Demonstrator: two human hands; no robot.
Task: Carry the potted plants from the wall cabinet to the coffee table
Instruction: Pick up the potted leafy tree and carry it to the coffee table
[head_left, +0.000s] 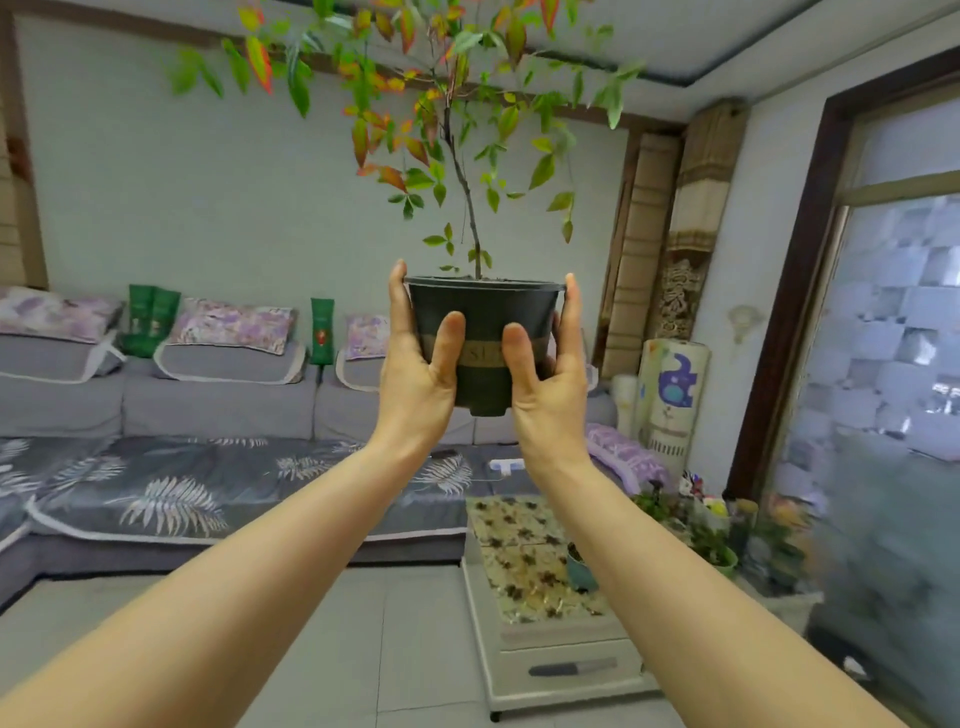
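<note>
Black plastic pot with a thin-stemmed, green-and-red-leaved plant is hanging in mid-air at the centre of the frame. The left hand and right hand are gripping its sides, thumbs curling across the front. Behind, a grey sofa is spanning the left; at lower right, a patterned coffee-table surface is carrying a small green pot.

The hands hide most of the pot's label.

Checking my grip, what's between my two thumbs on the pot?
In the head view, only the black pot wall shows there, with its tan label band, partly covered by both thumbs.
</note>
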